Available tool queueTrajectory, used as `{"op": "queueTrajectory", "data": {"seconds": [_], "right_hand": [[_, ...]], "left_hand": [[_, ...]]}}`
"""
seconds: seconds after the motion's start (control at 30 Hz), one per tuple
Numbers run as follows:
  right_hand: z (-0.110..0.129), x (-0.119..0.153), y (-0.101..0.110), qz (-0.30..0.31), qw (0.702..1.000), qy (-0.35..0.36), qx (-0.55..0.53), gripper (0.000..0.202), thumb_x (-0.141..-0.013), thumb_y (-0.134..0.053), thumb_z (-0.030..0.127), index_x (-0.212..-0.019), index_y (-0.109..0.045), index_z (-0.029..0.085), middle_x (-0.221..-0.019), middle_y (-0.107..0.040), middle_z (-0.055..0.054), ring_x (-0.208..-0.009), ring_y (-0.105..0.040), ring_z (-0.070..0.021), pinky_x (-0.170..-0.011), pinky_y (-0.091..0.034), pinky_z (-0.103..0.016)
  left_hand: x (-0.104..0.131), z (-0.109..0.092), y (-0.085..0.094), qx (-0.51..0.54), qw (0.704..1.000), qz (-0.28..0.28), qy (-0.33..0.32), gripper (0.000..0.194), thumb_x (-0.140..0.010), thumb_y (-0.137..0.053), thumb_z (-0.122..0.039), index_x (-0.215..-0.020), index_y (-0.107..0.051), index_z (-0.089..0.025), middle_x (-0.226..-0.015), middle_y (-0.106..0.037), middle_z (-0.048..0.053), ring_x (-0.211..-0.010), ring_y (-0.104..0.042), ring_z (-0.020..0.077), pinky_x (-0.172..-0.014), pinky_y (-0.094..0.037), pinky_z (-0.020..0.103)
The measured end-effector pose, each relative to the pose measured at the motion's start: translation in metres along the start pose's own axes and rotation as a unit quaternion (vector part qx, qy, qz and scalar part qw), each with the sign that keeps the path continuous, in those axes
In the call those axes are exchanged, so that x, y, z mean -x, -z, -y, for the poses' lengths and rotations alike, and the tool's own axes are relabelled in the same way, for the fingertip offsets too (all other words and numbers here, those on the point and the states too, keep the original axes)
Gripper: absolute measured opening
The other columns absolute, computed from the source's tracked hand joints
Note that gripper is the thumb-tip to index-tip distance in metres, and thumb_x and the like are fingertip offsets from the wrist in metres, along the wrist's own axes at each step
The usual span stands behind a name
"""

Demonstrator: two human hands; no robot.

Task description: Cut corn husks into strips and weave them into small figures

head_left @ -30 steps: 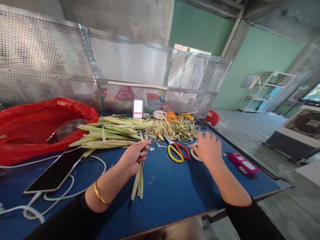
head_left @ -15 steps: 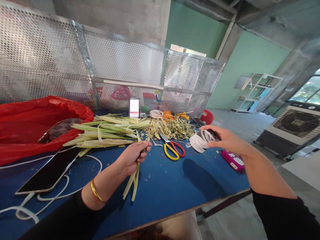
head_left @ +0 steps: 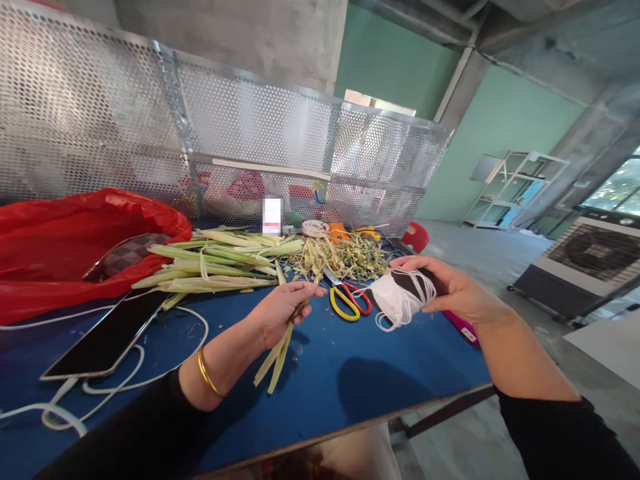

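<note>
My left hand [head_left: 283, 312] is closed around a few narrow pale-green leaf strips [head_left: 277, 363], whose split ends hang below the fist. In my right hand [head_left: 457, 293] is a bundle of white cord [head_left: 393, 298] with a dark part showing inside; fingers and thumb grip its right end, and loose loops droop over the tabletop. Between the hands lie scissors [head_left: 344, 308] with one yellow and one red handle, blades pointing away. Long green and pale leaves [head_left: 225, 257] are heaped beyond my left hand. Small dry shreds [head_left: 350, 257] form a pile behind the scissors.
On the left of the blue table [head_left: 310, 407] are a red plastic bag [head_left: 45, 233], a dark-screened tablet [head_left: 100, 340] and a white cable [head_left: 143, 370]. A roll of tape [head_left: 315, 228] sits at the back, before a perforated metal screen [head_left: 260, 120]. A purple box [head_left: 463, 327] is partly behind my right hand.
My right hand has brought the cord bundle left and slightly nearer, and more loose loops show. My left hand has shifted a little right with the leaf strips.
</note>
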State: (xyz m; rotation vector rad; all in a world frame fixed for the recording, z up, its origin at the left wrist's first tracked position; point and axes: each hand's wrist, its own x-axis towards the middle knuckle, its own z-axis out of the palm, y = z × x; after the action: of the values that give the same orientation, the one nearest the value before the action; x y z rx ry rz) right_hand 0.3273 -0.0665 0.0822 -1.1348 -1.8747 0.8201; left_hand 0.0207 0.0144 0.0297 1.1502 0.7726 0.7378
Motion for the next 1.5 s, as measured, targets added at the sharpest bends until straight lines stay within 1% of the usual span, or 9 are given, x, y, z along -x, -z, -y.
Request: {"op": "queueTrajectory", "data": {"seconds": [0.13,0.27,0.4,0.57,0.9,1.0,1.13,1.2,1.5], "right_hand": [[-0.001,-0.010,-0.017,0.022,0.997,0.000,-0.068,0.052,-0.064,-0.081,0.025,-0.111,-0.059,0.030,-0.133,-0.052,-0.006,-0.125,-0.047,-0.0295,-0.099,-0.042,-0.043],[-0.001,-0.021,-0.033,0.047,0.993,-0.012,-0.110,0.054,-0.063,-0.081,0.024,-0.112,-0.059,0.029,-0.133,-0.051,-0.005,-0.121,-0.049,-0.0268,-0.097,-0.042,-0.041],[0.000,-0.029,-0.043,0.051,0.990,-0.051,-0.125,0.060,-0.061,-0.081,0.023,-0.116,-0.058,0.027,-0.122,-0.057,-0.006,-0.107,-0.056,-0.0236,-0.086,-0.048,-0.035],[0.001,-0.035,-0.052,-0.006,0.988,-0.108,-0.113,0.057,-0.062,-0.079,0.024,-0.114,-0.057,0.024,-0.106,-0.061,-0.004,-0.091,-0.058,-0.0204,-0.074,-0.050,-0.032],[-0.005,-0.039,-0.068,-0.091,0.983,-0.150,-0.053,0.051,-0.064,-0.077,0.034,-0.110,-0.060,0.023,-0.108,-0.062,-0.005,-0.095,-0.059,-0.0235,-0.075,-0.051,-0.034],[-0.002,-0.040,-0.071,-0.081,0.981,-0.162,-0.063,0.050,-0.067,-0.075,0.037,-0.112,-0.060,0.023,-0.107,-0.063,-0.006,-0.091,-0.060,-0.0227,-0.069,-0.050,-0.032],[0.000,-0.040,-0.074,-0.068,0.982,-0.165,-0.063,0.051,-0.068,-0.075,0.039,-0.113,-0.059,0.022,-0.108,-0.064,-0.006,-0.092,-0.060,-0.0228,-0.069,-0.050,-0.032],[-0.001,-0.040,-0.073,-0.066,0.984,-0.157,-0.051,0.051,-0.068,-0.075,0.039,-0.114,-0.060,0.022,-0.109,-0.064,-0.006,-0.094,-0.060,-0.0234,-0.072,-0.050,-0.032],[-0.010,-0.033,-0.070,-0.061,0.985,-0.159,-0.030,0.052,-0.069,-0.075,0.038,-0.116,-0.059,0.025,-0.110,-0.061,-0.005,-0.094,-0.058,-0.0226,-0.071,-0.051,-0.033]], "left_hand": [[0.009,-0.001,-0.006,0.002,0.999,0.049,0.000,0.026,-0.072,-0.069,-0.039,-0.070,-0.062,-0.014,-0.104,-0.064,0.006,-0.045,-0.039,0.0003,-0.039,-0.021,0.018],[0.013,0.000,-0.009,-0.015,0.997,0.073,0.005,0.030,-0.072,-0.069,-0.043,-0.071,-0.062,-0.014,-0.097,-0.064,0.006,-0.045,-0.040,0.0011,-0.038,-0.020,0.018],[0.008,0.005,-0.005,-0.024,1.000,0.011,-0.009,0.030,-0.071,-0.068,-0.044,-0.076,-0.064,-0.014,-0.085,-0.062,0.003,-0.045,-0.040,0.0024,-0.039,-0.022,0.018],[0.004,0.006,0.003,-0.023,0.993,-0.093,-0.064,0.026,-0.074,-0.064,-0.040,-0.079,-0.065,-0.015,-0.063,-0.052,-0.002,-0.047,-0.042,0.0053,-0.040,-0.025,0.017],[0.019,0.000,-0.008,-0.071,0.993,-0.017,-0.087,0.024,-0.076,-0.063,-0.039,-0.070,-0.065,-0.016,-0.066,-0.059,0.001,-0.045,-0.046,0.0063,-0.042,-0.031,0.019],[0.018,0.000,-0.010,-0.121,0.986,-0.043,-0.102,0.022,-0.075,-0.062,-0.036,-0.068,-0.066,-0.015,-0.084,-0.065,0.004,-0.043,-0.046,0.0047,-0.041,-0.032,0.020],[0.012,0.004,-0.004,-0.152,0.977,-0.101,-0.107,0.023,-0.078,-0.059,-0.036,-0.074,-0.069,-0.015,-0.050,-0.053,-0.002,-0.039,-0.039,0.0058,-0.040,-0.027,0.019],[0.009,0.005,0.001,-0.117,0.982,-0.116,-0.097,0.026,-0.079,-0.059,-0.038,-0.077,-0.069,-0.014,-0.043,-0.047,-0.004,-0.039,-0.035,0.0060,-0.040,-0.025,0.019],[0.004,-0.002,0.006,0.021,0.985,-0.140,-0.099,0.027,-0.071,-0.069,-0.038,-0.074,-0.067,-0.011,-0.046,-0.048,-0.003,-0.041,-0.036,0.0048,-0.040,-0.023,0.019]]}}
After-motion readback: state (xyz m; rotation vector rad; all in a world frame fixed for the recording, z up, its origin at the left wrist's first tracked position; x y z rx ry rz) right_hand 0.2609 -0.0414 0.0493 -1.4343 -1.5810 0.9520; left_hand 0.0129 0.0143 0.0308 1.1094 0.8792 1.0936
